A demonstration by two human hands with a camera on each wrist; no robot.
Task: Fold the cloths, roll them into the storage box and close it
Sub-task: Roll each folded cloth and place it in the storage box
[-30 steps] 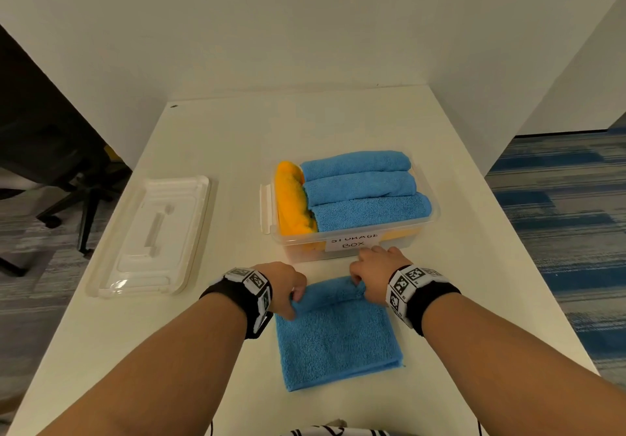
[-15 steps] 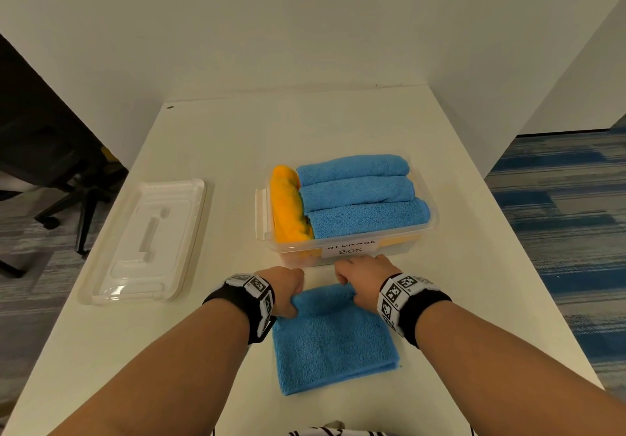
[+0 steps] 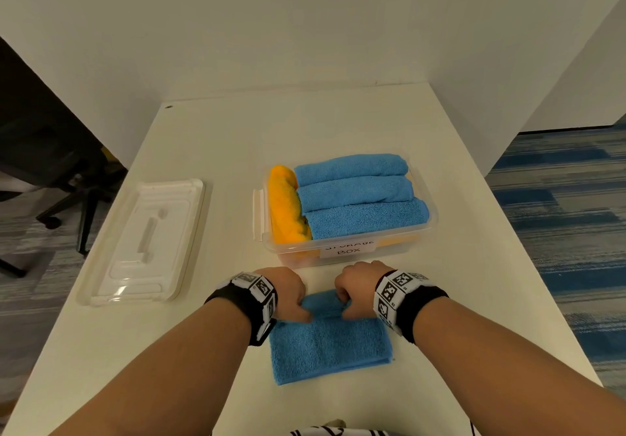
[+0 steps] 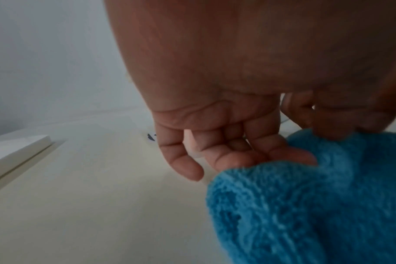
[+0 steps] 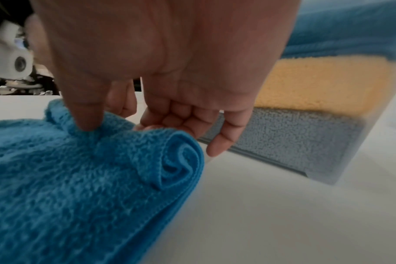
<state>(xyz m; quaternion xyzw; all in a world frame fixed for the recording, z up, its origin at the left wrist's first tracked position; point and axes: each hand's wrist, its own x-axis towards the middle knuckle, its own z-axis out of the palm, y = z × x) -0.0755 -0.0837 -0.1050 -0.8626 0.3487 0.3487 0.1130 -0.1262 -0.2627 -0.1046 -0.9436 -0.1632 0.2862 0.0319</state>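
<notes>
Both hands pinch the blue cloth [image 3: 330,344] at its far, rolled edge.
Left hand [image 3: 288,291], right hand [image 3: 355,286]; only the right wrist view shows the roll's spiral end [image 5: 181,160].

I read this as an office. The desk [image 3: 210,137] I work at is a plain cream slab pushed into a corner of bare white partition walls [image 3: 305,22], the sort that screen off a cubicle. At nine o'clock a black swivel chair [image 3: 50,171] stands on a star base with castors, on grey carpet. At three o'clock the floor [image 3: 559,198] is carpet tile in blue and grey stripes, the hard-wearing kind laid in workplaces. At twelve o'clock on the desk a clear plastic box [image 3: 345,249] carries a handwritten paper label [image 3: 349,249] that reads "BOX" on its lower line.
</notes>
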